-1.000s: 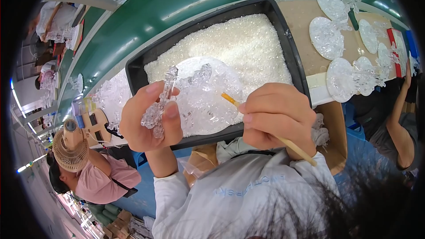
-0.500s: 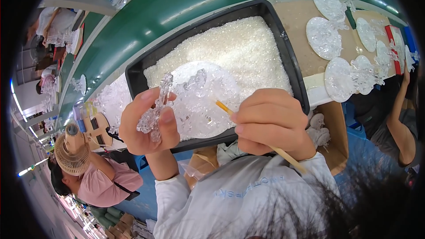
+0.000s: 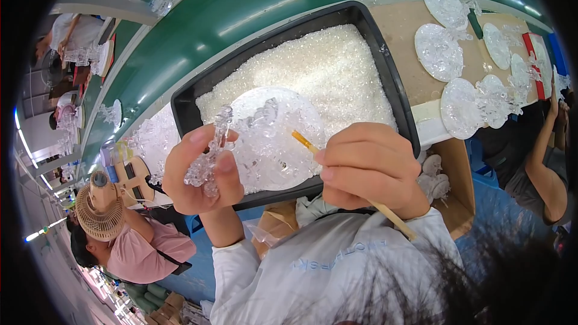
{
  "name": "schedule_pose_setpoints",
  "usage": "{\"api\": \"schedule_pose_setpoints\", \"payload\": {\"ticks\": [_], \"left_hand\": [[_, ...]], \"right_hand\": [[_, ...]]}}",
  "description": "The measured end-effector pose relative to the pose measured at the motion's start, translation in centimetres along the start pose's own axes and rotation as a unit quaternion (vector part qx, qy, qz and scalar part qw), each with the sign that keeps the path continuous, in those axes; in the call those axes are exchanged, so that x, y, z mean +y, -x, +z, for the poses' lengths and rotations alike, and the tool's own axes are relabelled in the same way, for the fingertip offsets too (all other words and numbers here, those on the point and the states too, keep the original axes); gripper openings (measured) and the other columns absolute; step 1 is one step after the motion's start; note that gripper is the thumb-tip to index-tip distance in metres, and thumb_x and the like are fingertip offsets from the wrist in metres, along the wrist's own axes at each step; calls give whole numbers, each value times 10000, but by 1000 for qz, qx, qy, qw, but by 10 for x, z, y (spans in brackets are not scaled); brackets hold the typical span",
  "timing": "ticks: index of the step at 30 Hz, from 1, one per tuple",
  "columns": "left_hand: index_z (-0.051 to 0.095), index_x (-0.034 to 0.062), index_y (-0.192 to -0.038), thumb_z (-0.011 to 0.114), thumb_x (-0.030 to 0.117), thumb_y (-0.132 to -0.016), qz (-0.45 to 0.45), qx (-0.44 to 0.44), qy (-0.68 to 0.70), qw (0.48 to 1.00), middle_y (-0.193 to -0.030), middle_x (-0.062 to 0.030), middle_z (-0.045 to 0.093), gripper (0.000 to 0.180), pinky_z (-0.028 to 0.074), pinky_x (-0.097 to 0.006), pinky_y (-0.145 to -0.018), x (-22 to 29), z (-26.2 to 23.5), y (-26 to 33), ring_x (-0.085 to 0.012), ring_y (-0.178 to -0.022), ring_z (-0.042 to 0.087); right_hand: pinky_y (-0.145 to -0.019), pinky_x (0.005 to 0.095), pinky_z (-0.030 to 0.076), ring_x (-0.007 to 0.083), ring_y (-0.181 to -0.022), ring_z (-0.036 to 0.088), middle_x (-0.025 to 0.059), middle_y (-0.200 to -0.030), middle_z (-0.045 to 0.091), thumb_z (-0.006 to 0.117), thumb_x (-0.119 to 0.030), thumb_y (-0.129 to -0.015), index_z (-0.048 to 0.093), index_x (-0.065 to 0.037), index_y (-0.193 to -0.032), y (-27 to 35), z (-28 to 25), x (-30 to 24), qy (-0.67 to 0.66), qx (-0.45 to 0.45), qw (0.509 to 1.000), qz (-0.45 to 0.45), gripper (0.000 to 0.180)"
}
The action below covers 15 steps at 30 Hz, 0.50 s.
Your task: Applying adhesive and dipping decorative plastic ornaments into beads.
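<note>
Pinching a clear round beaded crystal disc [image 3: 274, 144] over the black tray's [image 3: 394, 93] near edge, left hand [image 3: 198, 171]; right hand [image 3: 367, 168] fingers pressed around a thin wooden stick [image 3: 337, 171].

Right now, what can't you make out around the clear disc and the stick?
Head view only:
- Stick: tip lost against the clear disc; middle hidden in the right hand.
- Disc's left edge: behind the left hand and its crystal piece.
- Black tray: near rim hidden by both hands.

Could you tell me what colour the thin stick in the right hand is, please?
The thin wooden stick is yellowish-tan, orange-tinted near its tip; the head view shows it.
</note>
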<state>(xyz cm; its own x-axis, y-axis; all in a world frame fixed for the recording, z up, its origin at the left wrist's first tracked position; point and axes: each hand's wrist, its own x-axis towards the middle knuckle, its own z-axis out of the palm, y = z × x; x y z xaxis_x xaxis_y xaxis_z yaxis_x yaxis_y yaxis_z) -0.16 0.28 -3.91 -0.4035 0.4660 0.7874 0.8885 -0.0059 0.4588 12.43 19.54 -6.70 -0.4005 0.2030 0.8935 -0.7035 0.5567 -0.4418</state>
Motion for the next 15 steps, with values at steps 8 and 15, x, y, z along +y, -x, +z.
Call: {"api": "schedule_pose_setpoints", "payload": {"ticks": [8, 15], "left_hand": [[499, -109, -1170, 660, 49, -892, -12, 19, 18, 1000, -844, -256, 669, 357, 549, -287, -599, -2, -1, 0, -225, -634, 661], [462, -108, -1217, 650, 85, -911, -22, 43, 27, 998, -839, -260, 671, 407, 526, -262, -546, -1, -2, 3, -181, -613, 633]], "right_hand": [[-501, 303, 543, 242, -593, 632, 116, -767, 637, 687, 31, -636, 636, 22, -802, 5, -2, 1, -31, 14, 999, -14, 174], [-476, 296, 520, 244, -596, 626, 117, -780, 643, 681, 33, -674, 610, 13, -856, 7, -9, 2, -16, 49, 999, -18, 197]]}}
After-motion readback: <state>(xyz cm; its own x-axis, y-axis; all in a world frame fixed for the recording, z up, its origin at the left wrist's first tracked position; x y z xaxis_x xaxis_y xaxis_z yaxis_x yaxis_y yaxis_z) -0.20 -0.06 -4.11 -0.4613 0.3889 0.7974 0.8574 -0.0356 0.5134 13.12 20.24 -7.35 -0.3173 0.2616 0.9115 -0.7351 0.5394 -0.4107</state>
